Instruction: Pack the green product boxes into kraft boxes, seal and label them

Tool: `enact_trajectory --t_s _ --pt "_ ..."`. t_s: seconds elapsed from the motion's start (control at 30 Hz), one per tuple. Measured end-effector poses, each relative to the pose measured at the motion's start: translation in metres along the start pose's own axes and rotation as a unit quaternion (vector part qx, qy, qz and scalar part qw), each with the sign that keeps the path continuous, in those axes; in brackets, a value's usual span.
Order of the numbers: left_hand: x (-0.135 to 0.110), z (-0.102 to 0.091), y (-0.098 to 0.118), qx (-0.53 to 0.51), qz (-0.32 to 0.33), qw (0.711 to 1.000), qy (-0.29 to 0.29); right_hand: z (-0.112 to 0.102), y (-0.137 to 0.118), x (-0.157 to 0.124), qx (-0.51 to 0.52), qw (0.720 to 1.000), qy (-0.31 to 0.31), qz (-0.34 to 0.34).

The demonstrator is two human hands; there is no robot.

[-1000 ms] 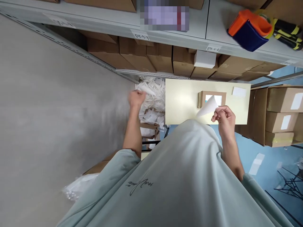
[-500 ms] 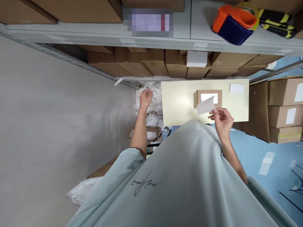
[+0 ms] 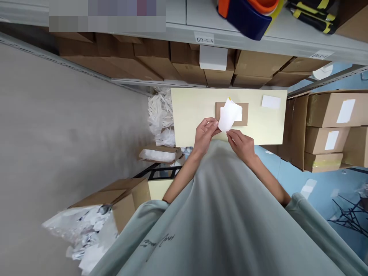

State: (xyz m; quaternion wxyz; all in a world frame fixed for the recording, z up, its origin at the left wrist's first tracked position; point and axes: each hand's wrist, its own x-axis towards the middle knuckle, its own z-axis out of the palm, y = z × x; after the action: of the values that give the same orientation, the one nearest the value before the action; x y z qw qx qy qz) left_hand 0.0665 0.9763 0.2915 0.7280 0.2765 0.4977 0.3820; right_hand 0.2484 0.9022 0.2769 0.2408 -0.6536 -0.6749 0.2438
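Observation:
My left hand (image 3: 205,134) pinches the lower left edge of a white label (image 3: 227,118), which has a small yellow mark at its top corner. Thumb and fingers of my right hand (image 3: 242,145) are closed on the label's bottom corner. The label is tilted up over a small brown cardboard box (image 3: 244,119). Part of another white label (image 3: 239,114) on the box's top shows behind it. The box lies on a pale yellow tabletop (image 3: 189,115), just beyond my hands.
A white slip (image 3: 270,101) lies at the table's right. Crumpled white scraps (image 3: 161,111) are heaped left of it. An open carton (image 3: 297,130) with labelled boxes stands right. Above are shelved boxes (image 3: 253,63), an orange and blue tape dispenser (image 3: 250,17) and black-yellow tools (image 3: 314,17).
My left hand has come from above the scrap heap to the label and taken its edge. My right hand has brought the label nearer the middle. A white strip in mid-air is gone.

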Motion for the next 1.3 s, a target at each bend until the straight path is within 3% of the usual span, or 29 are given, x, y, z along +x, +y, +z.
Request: enact_trajectory --t_s 0.27,0.47,0.63,0.73,0.87,1.0,1.13,1.3 --pt "0.013 0.028 -0.044 0.069 0.034 0.994 0.078 -0.033 0.049 0.011 0.091 0.985 -0.137 0.049" --pt "0.014 0.037 -0.047 0.176 0.08 0.98 0.05 -0.066 0.09 0.049 0.15 0.984 0.026 0.092" --pt "0.011 0.037 -0.039 0.243 0.091 0.965 -0.029 -0.069 0.117 0.068 0.201 0.976 0.026 0.084" --pt "0.009 0.036 -0.036 0.284 0.093 0.953 -0.048 -0.068 0.125 0.069 0.202 0.976 0.029 0.08" --pt "0.007 0.033 -0.039 0.307 0.108 0.945 -0.045 -0.071 0.127 0.066 0.182 0.982 -0.003 0.058" --pt "0.012 0.027 -0.049 0.325 0.166 0.931 0.004 -0.067 0.116 0.052 0.15 0.988 -0.017 0.026" --pt "0.019 0.015 -0.055 0.375 0.225 0.897 0.068 -0.05 0.091 0.02 0.162 0.984 -0.075 -0.01" --pt "0.028 -0.009 -0.049 0.441 0.254 0.857 0.073 -0.027 0.076 -0.008 0.176 0.98 -0.097 -0.002"
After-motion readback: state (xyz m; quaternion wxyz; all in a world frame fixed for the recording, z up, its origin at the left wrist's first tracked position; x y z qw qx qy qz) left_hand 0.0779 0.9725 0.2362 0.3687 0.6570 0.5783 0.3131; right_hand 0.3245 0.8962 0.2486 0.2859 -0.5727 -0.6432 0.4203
